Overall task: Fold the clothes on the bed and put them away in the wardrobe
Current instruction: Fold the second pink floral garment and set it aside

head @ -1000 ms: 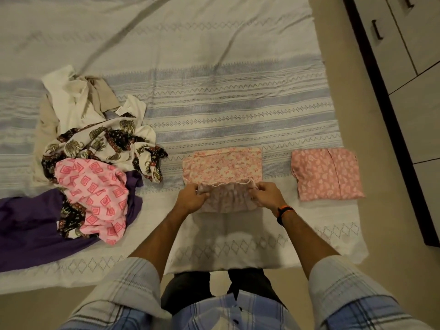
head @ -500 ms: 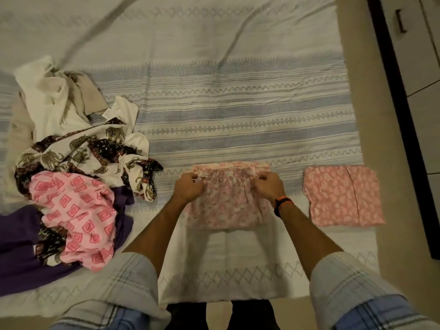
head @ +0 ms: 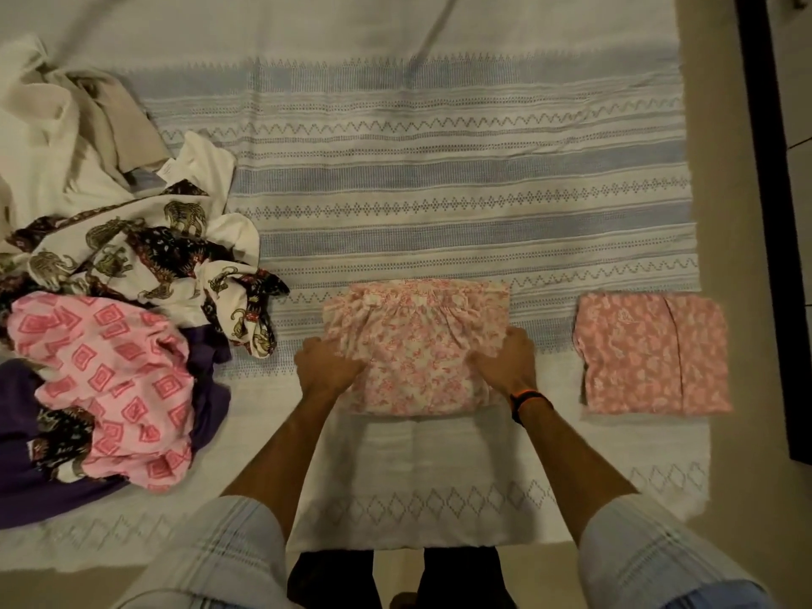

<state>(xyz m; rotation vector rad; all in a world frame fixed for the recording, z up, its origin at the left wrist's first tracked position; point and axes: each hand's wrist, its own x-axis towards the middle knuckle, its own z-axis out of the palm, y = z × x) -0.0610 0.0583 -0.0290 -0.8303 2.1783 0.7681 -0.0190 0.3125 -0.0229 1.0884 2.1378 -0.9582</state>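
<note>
A bed (head: 439, 178) covered by a white sheet with blue woven stripes carries all the clothes. On its near edge, in front of the person, lies a folded garment in cream cloth with a pink floral print (head: 417, 345), a compact rectangle with a gathered band along its far edge. The left hand (head: 327, 367) rests on its left side with fingers curled onto the cloth; the right hand (head: 505, 364), with a dark wristband edged in orange (head: 525, 400) on its wrist, presses the right side, fingers bent over the edge. To the right, apart from it, sits a folded pink patterned garment (head: 652, 353). On the left is an unfolded heap: a pink diamond-print piece (head: 110, 380), a purple garment (head: 26, 485), a white tiger-print cloth (head: 145, 248) and beige and white clothes (head: 74, 125).
</note>
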